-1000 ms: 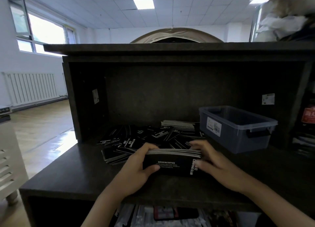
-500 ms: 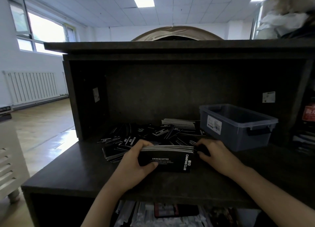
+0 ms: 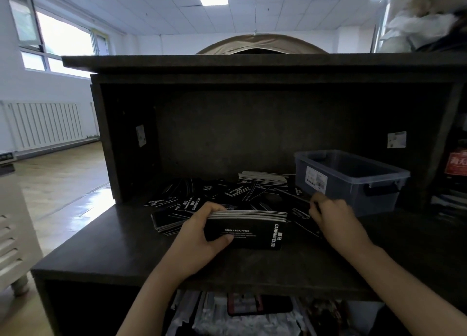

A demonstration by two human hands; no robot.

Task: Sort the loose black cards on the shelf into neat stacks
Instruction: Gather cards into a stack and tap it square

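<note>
My left hand (image 3: 199,231) grips a thick stack of black cards (image 3: 255,231), held on edge on the dark shelf (image 3: 106,249); its front card reads DRINK&COFFEE and CAMPING CLUB. My right hand (image 3: 333,217) is off the stack, to its right, fingers curled and pinching at a loose black card (image 3: 300,213) in the pile. Behind the stack, loose black cards (image 3: 202,196) lie scattered and overlapping. A neat stack (image 3: 264,177) sits at the back of the pile.
A grey plastic bin (image 3: 353,181) with black handles stands at the right, just behind my right hand. The shelf has a back wall, a left side wall (image 3: 111,143) and a top board. Clutter fills the compartment below.
My right hand has let go of the stack's right end and moved right and back into the loose cards. The left hand keeps the stack, now slightly farther back.
</note>
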